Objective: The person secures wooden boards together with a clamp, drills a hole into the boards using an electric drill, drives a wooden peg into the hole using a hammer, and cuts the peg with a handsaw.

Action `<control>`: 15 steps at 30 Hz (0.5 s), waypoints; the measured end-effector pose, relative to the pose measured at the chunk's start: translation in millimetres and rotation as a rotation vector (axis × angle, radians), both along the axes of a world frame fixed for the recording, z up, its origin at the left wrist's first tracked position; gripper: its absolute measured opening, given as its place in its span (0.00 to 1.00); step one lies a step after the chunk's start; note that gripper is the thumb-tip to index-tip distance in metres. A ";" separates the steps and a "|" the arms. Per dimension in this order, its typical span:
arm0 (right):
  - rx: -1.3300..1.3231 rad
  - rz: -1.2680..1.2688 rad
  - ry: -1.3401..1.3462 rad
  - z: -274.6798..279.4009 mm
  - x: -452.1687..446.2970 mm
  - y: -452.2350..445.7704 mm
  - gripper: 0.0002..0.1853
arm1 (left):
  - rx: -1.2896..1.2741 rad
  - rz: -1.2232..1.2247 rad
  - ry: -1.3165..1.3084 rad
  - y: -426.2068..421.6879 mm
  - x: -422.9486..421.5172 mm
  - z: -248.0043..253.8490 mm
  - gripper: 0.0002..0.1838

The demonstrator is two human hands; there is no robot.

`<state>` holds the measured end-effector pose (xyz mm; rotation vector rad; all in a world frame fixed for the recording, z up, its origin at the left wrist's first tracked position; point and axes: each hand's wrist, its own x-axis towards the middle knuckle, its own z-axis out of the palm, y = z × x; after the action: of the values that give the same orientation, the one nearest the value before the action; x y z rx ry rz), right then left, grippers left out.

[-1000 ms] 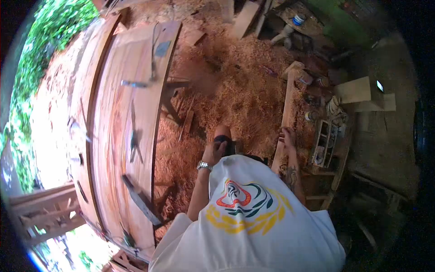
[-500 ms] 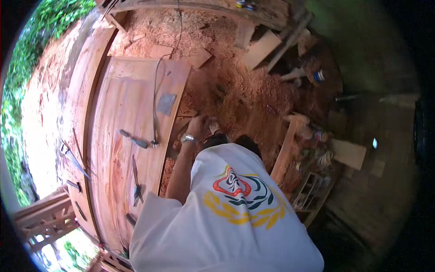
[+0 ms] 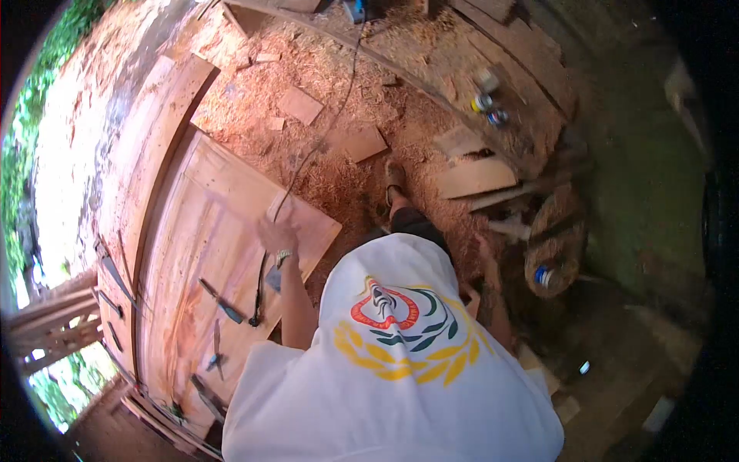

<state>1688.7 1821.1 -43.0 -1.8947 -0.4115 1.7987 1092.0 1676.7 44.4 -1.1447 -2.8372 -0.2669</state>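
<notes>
My left hand (image 3: 277, 233), with a wristwatch (image 3: 283, 254) at its wrist, is over the wooden workbench (image 3: 192, 239). Its fingers look spread, slightly smeared, with nothing visible in them. A dark cable (image 3: 315, 138) runs past this hand onto the bench, and its end lies beside a chisel-like tool with a dark handle (image 3: 223, 302). A grey flat piece (image 3: 273, 279) is partly covered by my left forearm. My right hand (image 3: 486, 246) hangs on the other side of my body, above the shavings; it is dim and blurred, so its fingers are unclear.
Wood shavings and offcuts (image 3: 300, 105) cover the floor ahead, where my foot (image 3: 395, 179) stands. Boards (image 3: 477, 177) lie to the right, near a round wooden piece bearing a blue-and-white can (image 3: 543, 276). A saw (image 3: 113, 269) and several tools rest along the bench's left side.
My view has turned and the scene has shifted. My left hand has risen from low beside the bench edge to over the bench top. My right arm now shows on the right.
</notes>
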 end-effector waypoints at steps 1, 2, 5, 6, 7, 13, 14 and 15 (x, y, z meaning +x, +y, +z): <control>0.027 0.070 -0.053 -5.6 3.3 38.0 0.14 | -0.130 0.070 0.003 -11.1 -3.9 -13.6 0.21; 0.065 0.144 -0.105 -11.9 6.2 77.4 0.16 | -0.269 0.131 0.005 -14.9 -5.2 -13.3 0.21; 0.330 0.529 -0.107 -44.5 -2.7 186.0 0.18 | -0.347 0.402 -0.410 18.1 8.7 1.2 0.19; 0.237 0.593 -0.165 -10.0 -39.2 214.2 0.17 | -0.298 0.368 -0.472 33.8 8.4 15.2 0.18; 0.143 0.665 -0.218 28.7 -78.4 243.5 0.16 | -0.298 0.297 -0.499 59.1 4.2 26.6 0.18; 0.336 1.394 0.181 122.1 -340.4 337.4 0.19 | 0.069 0.122 -0.673 319.8 -30.1 143.9 0.14; 0.396 1.504 0.306 134.6 -389.9 337.1 0.19 | 0.150 0.094 -0.687 357.7 -45.0 138.6 0.14; 0.425 1.575 0.387 141.1 -432.3 336.4 0.19 | 0.234 0.060 -0.698 390.9 -60.4 134.9 0.14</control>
<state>1256.3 2157.5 98.1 -0.6901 -2.3074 2.4300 1031.6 2067.6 179.4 -1.0675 -3.2569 -1.1657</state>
